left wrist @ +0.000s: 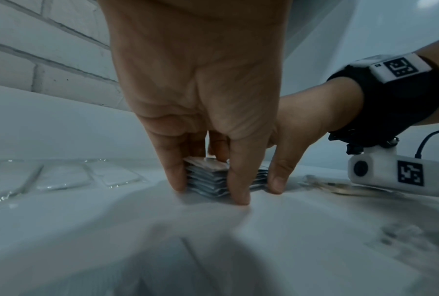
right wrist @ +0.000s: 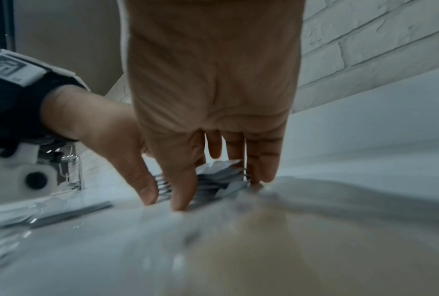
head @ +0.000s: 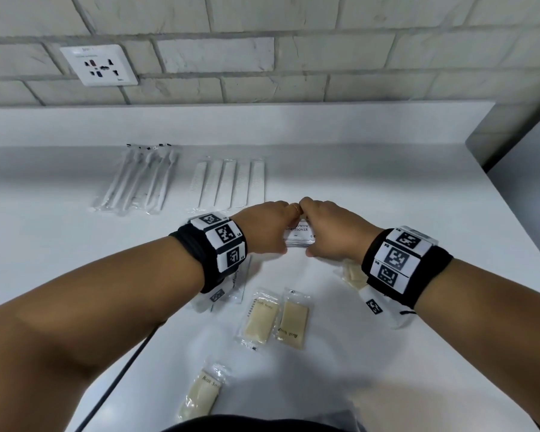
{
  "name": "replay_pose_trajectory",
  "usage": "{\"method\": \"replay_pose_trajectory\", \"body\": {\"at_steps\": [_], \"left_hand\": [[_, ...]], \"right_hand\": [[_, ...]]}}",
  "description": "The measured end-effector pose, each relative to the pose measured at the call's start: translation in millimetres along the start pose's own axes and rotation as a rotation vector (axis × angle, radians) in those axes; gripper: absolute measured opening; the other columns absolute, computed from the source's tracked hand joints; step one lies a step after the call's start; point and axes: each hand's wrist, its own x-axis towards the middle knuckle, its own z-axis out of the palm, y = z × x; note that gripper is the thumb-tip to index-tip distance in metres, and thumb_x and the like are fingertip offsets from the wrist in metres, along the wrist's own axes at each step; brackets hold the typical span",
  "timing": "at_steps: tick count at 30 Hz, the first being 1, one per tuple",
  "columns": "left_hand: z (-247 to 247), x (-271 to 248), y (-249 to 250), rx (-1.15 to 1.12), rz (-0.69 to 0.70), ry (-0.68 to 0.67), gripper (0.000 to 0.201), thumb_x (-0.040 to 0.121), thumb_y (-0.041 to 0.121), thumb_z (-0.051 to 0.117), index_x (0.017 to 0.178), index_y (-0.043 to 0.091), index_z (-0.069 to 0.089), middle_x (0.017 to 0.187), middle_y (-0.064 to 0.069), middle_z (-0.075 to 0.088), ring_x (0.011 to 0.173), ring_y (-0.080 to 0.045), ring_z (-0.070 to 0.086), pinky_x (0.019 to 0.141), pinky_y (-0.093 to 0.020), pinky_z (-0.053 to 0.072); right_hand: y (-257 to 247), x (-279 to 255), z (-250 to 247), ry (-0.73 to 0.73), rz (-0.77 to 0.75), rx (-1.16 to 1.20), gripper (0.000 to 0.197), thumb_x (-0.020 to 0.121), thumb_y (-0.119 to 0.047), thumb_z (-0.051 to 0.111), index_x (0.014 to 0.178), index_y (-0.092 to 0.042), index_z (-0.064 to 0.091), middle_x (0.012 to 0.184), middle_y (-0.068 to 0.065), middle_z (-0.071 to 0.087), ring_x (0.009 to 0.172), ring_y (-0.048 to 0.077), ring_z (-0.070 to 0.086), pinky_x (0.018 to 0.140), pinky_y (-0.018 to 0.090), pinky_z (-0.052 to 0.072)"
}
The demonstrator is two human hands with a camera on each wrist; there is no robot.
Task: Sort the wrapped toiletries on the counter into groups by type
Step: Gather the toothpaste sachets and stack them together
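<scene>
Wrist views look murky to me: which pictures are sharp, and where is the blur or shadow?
Head view: evenly lit and sharp, print on the top sachet partly legible, wall lines bowed by the wide lens. Left wrist view: dim and bluish, the sachet stack fairly clear between the fingers, the near counter smeared and shadowed. Right wrist view: softest, with a blurred tan patch in the foreground.
</scene>
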Motion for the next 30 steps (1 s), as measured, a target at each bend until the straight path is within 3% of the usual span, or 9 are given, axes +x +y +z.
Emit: {"method": "replay_pose_trajectory", "body": {"at_steps": [5, 10, 14, 17, 20, 23, 25, 27, 30], "left_hand": [[1.0, 11.2, -6.0, 0.005, -0.001, -0.023, 0.032, 0.073, 0.019, 0.068, 0.098, 0.014, 0.05, 0.088, 0.002, 0.048, 0.075, -0.019, 0.049, 0.066, -0.028, 0.039], [-14.5, 47.0, -15.0, 0.011, -0.06, -0.049, 0.033, 0.072, 0.021, 0.071, 0.092, 0.019, 0.044, 0.09, 0.001, 0.05, 0.081, -0.022, 0.055, 0.067, -0.031, 0.044], [-34.4, 86.3, -25.3, 0.021, -0.08, -0.065, 0.038, 0.07, 0.022, 0.072, 0.1, 0.012, 0.051, 0.098, -0.007, 0.058, 0.087, -0.027, 0.06, 0.069, -0.033, 0.048], [-49.3, 115.3, -39.2, 0.038, -0.107, -0.082, 0.049, 0.07, 0.024, 0.073, 0.113, 0.012, 0.053, 0.103, -0.008, 0.061, 0.091, -0.029, 0.062, 0.077, -0.04, 0.054], [-59.2, 141.2, -55.9, 0.038, -0.122, -0.085, 0.055, 0.072, 0.025, 0.076, 0.118, 0.012, 0.051, 0.112, -0.01, 0.059, 0.099, -0.03, 0.06, 0.082, -0.038, 0.051], [-65.1, 161.5, -72.4, 0.044, -0.113, -0.066, 0.054, 0.073, 0.025, 0.076, 0.12, 0.011, 0.052, 0.117, -0.009, 0.058, 0.105, -0.028, 0.059, 0.083, -0.031, 0.045], [-66.9, 170.1, -80.5, 0.063, -0.087, -0.031, 0.056, 0.072, 0.028, 0.076, 0.121, 0.014, 0.054, 0.126, -0.006, 0.055, 0.115, -0.025, 0.054, 0.091, -0.031, 0.046], [-67.1, 172.9, -85.8, 0.105, -0.073, 0.005, 0.057, 0.07, 0.034, 0.076, 0.121, 0.018, 0.055, 0.133, -0.004, 0.048, 0.123, -0.024, 0.047, 0.099, -0.035, 0.044], [-65.2, 172.1, -89.3, 0.157, -0.123, 0.075, 0.054, 0.069, 0.036, 0.077, 0.118, 0.023, 0.057, 0.132, -0.004, 0.043, 0.121, -0.029, 0.044, 0.097, -0.043, 0.046]], "right_hand": [[5.8, 1.7, -1.4, -0.001, -0.009, -0.003, 0.037, 0.071, -0.023, 0.073, 0.088, -0.021, 0.041, 0.091, -0.003, 0.051, 0.084, 0.02, 0.049, 0.066, 0.033, 0.041], [23.2, 28.8, -19.5, 0.01, 0.008, -0.029, 0.034, 0.073, -0.021, 0.071, 0.086, -0.021, 0.04, 0.091, -0.001, 0.054, 0.082, 0.02, 0.05, 0.063, 0.03, 0.037], [41.9, 62.3, -42.4, 0.008, 0.019, -0.06, 0.035, 0.072, -0.021, 0.074, 0.09, -0.022, 0.043, 0.1, 0.0, 0.06, 0.086, 0.021, 0.055, 0.068, 0.03, 0.042], [52.6, 93.5, -57.8, -0.008, 0.035, -0.066, 0.038, 0.074, -0.023, 0.074, 0.107, -0.017, 0.054, 0.108, 0.001, 0.062, 0.094, 0.023, 0.06, 0.077, 0.033, 0.049], [60.3, 120.0, -67.7, 0.016, 0.051, -0.114, 0.037, 0.077, -0.023, 0.07, 0.11, -0.016, 0.055, 0.109, 0.004, 0.064, 0.095, 0.026, 0.062, 0.08, 0.035, 0.051], [67.9, 142.1, -74.4, 0.043, 0.047, -0.126, 0.038, 0.078, -0.023, 0.069, 0.113, -0.019, 0.056, 0.109, 0.003, 0.065, 0.098, 0.026, 0.063, 0.08, 0.033, 0.05], [72.4, 153.7, -77.6, 0.048, 0.048, -0.129, 0.045, 0.074, -0.027, 0.072, 0.116, -0.02, 0.056, 0.111, 0.006, 0.065, 0.1, 0.029, 0.062, 0.083, 0.038, 0.053], [76.4, 159.9, -78.9, 0.064, 0.037, -0.152, 0.047, 0.072, -0.03, 0.075, 0.115, -0.021, 0.058, 0.111, 0.008, 0.061, 0.102, 0.03, 0.06, 0.084, 0.04, 0.052], [81.4, 161.3, -76.0, 0.143, -0.008, -0.26, 0.048, 0.071, -0.028, 0.078, 0.115, -0.019, 0.061, 0.112, 0.011, 0.052, 0.106, 0.031, 0.052, 0.082, 0.038, 0.046]]}}
